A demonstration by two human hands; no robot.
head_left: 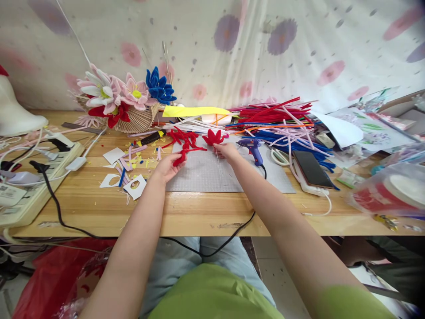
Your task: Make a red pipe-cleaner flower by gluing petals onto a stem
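Observation:
Over the left part of the grey cutting mat [195,179], my left hand [170,167] has its fingers closed on a red fuzzy petal piece [179,158]. Just behind it lie more red petal pieces [182,137], partly overlapping. My right hand [226,151] pinches a red fuzzy flower [214,138] from below, near the back of the mat. A thin stem or wire hangs down from that flower. To the right of my right hand, a blue glue gun [254,149] rests on the mat.
Pipe cleaners [275,114] lie in heaps at the back. Finished flowers in a woven fan holder [141,119] stand back left. Paper scraps [113,155] lie left, a power strip [43,177] farther left. A phone [312,168] and plastic cup [392,190] are right. A black cable crosses the front edge.

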